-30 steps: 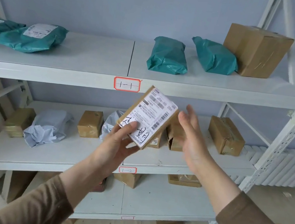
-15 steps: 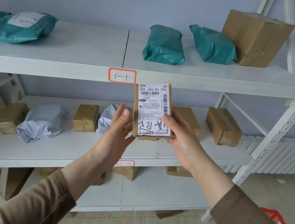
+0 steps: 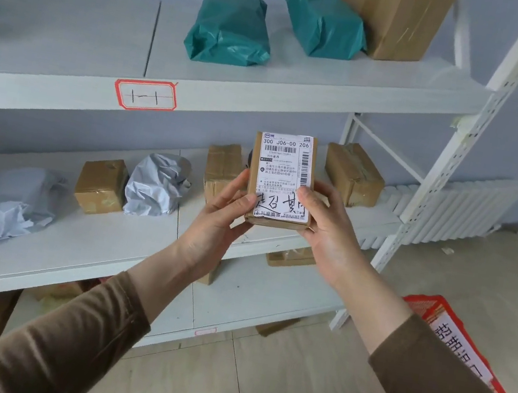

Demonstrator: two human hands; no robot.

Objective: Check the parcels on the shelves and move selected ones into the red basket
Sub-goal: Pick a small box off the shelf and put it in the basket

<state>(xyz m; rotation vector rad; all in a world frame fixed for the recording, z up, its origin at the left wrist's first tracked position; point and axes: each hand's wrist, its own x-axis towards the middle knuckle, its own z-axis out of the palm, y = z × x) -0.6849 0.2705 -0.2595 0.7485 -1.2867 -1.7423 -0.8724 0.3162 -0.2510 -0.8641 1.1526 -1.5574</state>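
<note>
I hold a small brown cardboard parcel [image 3: 283, 173] upright in front of the middle shelf, its white shipping label with a barcode and black handwriting facing me. My left hand [image 3: 217, 223] grips its lower left side. My right hand [image 3: 327, 228] grips its lower right side, thumb on the label. The red basket [image 3: 453, 335] shows at the lower right on the floor, partly hidden behind my right sleeve, with a white sign on it.
The white metal shelf [image 3: 270, 81] carries two teal bags [image 3: 230, 30] and a tall brown box [image 3: 398, 13] on top. The middle shelf holds several brown boxes [image 3: 101, 185] and grey bags [image 3: 156, 184]. More boxes lie on the lowest shelf. A white radiator [image 3: 467, 210] stands at the right.
The parcel was tilted in my left hand alone; my right hand took hold of it and it now stands upright. The view has moved closer and to the right.
</note>
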